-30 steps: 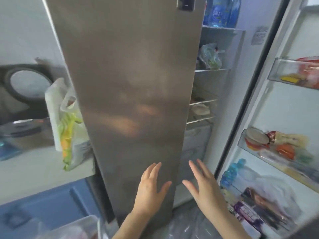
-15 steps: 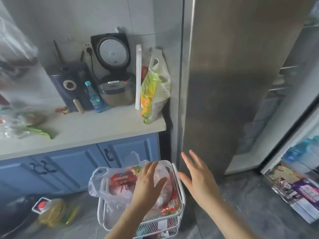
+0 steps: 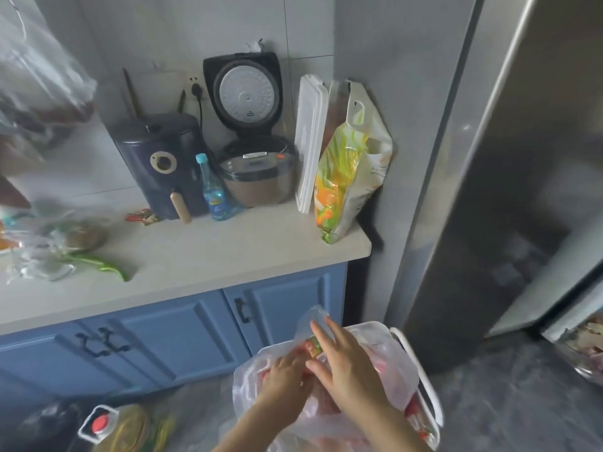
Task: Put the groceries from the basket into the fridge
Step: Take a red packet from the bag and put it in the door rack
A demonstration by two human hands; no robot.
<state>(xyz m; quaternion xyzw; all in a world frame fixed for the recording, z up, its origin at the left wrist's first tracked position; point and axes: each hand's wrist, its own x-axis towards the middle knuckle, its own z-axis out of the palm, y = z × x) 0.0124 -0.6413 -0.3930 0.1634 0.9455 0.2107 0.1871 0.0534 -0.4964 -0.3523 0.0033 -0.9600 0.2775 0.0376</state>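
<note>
A white wire basket (image 3: 421,373) stands on the floor in front of the blue cabinets, left of the steel fridge door (image 3: 522,158). A thin translucent plastic bag (image 3: 394,376) with red packets (image 3: 314,346) inside fills the basket. My left hand (image 3: 282,378) has its fingers curled into the bag's plastic near its opening. My right hand (image 3: 347,367) lies on top of the bag with straight, spread fingers. The fridge's inside is out of view except for a door shelf corner (image 3: 584,347) at the right edge.
The counter (image 3: 202,252) holds an air fryer (image 3: 163,164), a rice cooker (image 3: 254,171) with its lid up, a blue bottle (image 3: 212,190), a white board and a printed bag (image 3: 349,164). An oil bottle (image 3: 120,425) lies on the floor at the left.
My view swung from the fridge door down to the basket. Both hands dropped from mid-air onto the plastic bag, the left now curling into it.
</note>
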